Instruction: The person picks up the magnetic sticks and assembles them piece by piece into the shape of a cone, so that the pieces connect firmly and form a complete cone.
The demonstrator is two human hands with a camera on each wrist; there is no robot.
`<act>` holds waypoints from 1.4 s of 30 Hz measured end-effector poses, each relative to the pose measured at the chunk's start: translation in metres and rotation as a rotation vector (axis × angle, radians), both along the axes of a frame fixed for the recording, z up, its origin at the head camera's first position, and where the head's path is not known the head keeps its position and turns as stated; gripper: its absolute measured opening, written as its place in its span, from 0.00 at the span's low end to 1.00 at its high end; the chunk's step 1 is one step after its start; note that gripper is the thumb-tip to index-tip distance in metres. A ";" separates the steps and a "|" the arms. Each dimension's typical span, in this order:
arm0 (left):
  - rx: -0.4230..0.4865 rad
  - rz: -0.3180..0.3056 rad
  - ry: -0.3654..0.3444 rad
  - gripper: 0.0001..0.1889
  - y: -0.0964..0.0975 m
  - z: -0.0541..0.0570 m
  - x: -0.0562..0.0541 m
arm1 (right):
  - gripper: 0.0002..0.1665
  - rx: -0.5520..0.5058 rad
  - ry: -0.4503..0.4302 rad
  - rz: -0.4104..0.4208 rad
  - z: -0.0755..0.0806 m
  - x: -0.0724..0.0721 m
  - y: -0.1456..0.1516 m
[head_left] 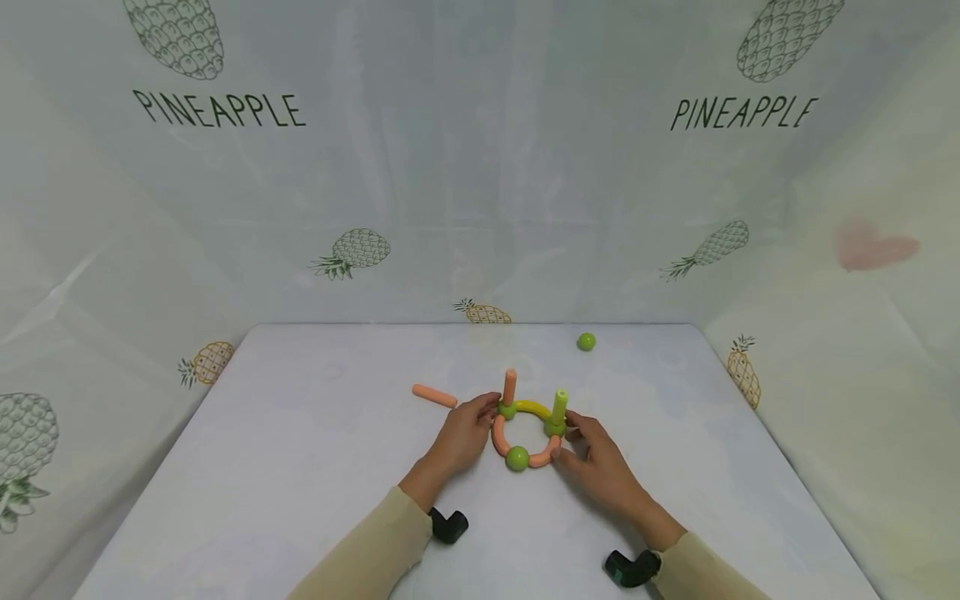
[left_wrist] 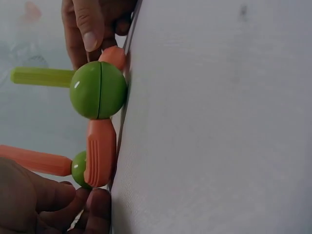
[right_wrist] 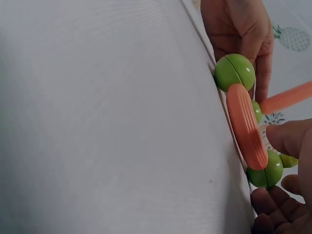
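Note:
A toy ring of curved orange rods [head_left: 500,435] and a yellow curved rod [head_left: 534,407], joined by green balls, lies on the table. From the left ball [head_left: 507,410] rises a straight orange rod [head_left: 510,387], and from the right ball [head_left: 555,427] a lime-green rod [head_left: 560,403]. My left hand [head_left: 467,429] holds the left ball at its outer side, fingers bent around it. My right hand [head_left: 600,467] has the right ball between thumb and fingers, its thumb beside the curved orange rod [right_wrist: 246,127]. The front green ball [left_wrist: 98,90] is untouched.
A loose orange rod [head_left: 434,396] lies on the table left of the ring. Near the back edge sits a single green ball [head_left: 587,342]. A pineapple-print curtain [head_left: 480,167] hangs behind the white table [head_left: 315,467].

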State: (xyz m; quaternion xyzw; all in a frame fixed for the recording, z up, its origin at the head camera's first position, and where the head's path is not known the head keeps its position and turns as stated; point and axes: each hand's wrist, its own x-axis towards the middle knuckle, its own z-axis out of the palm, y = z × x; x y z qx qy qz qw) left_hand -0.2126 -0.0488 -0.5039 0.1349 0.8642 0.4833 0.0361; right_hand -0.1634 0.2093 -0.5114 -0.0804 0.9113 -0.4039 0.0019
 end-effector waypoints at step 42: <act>-0.251 0.085 0.027 0.16 -0.114 0.005 -0.045 | 0.31 0.011 0.040 -0.052 0.001 -0.009 -0.002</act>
